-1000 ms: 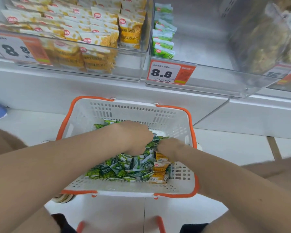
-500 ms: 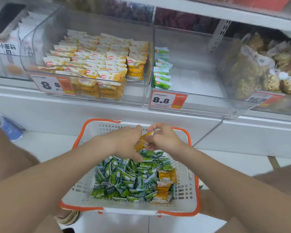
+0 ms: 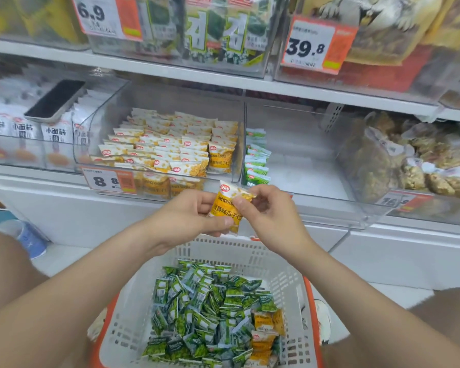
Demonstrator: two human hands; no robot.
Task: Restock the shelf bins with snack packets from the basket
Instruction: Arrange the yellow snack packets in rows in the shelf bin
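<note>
Yellow packet (image 3: 227, 207), newly raised from the basket (image 3: 250, 251) below the fingers (image 3: 205, 201), now pinched by left hand (image 3: 189, 217) and right hand (image 3: 272, 217), likely bound for the yellow bin (image 3: 104, 128) beyond them.

The right bin (image 3: 303, 168) stood mostly bare, green packets (image 3: 256, 166) hugging only its left wall, with open room above its low front lip. The neighbouring bin (image 3: 104, 123) was crowded with yellow packets (image 3: 170, 144); the shelf board (image 3: 197, 75) capped both overhead
</note>
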